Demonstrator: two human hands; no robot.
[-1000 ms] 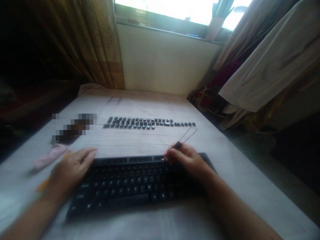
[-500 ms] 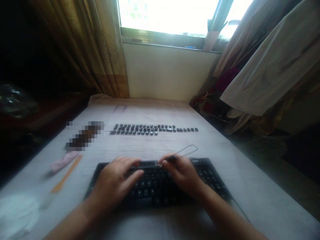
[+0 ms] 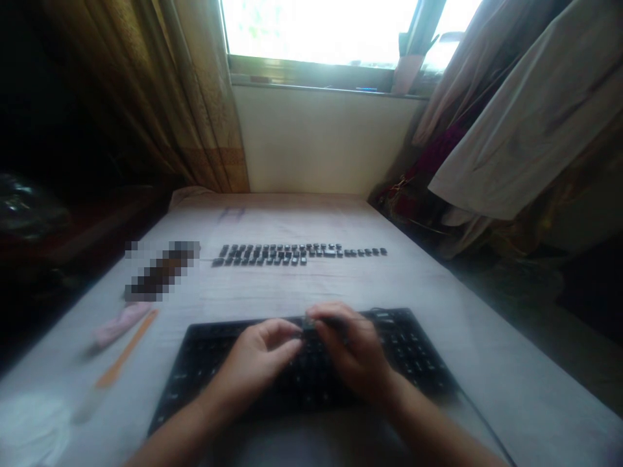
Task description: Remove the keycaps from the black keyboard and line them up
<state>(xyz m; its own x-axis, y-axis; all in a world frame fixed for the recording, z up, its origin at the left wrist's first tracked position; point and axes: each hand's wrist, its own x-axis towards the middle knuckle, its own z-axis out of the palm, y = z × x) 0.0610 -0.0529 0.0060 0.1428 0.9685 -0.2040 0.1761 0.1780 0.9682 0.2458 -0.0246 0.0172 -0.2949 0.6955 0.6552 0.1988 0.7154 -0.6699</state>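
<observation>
A black keyboard [image 3: 214, 363] lies on the cloth-covered surface, partly hidden under both hands. Above its upper middle, my right hand [image 3: 353, 340] is closed round the dark handle of a wire keycap puller [image 3: 335, 321]. Its thin wire loop, pointing to the right, shows only faintly. A small dark piece [image 3: 308, 322], which looks like a keycap, is at the fingertips of that hand. Just left of it, my left hand [image 3: 265, 353] has thumb and forefinger curled into a pinch over the keys. Whatever lies between those fingers is too small to make out.
Rows of loose keycaps [image 3: 272, 253] stand beyond the keyboard. On the left are an orange-handled brush [image 3: 126, 353], a pink cloth [image 3: 121, 324], a white round item [image 3: 32, 428] and a blurred-out object [image 3: 163, 272]. A cable [image 3: 487, 425] trails off at lower right.
My left hand has moved right, close to my right fingertips, and its thumb and forefinger have drawn together. The puller's wire loop has turned and shows less.
</observation>
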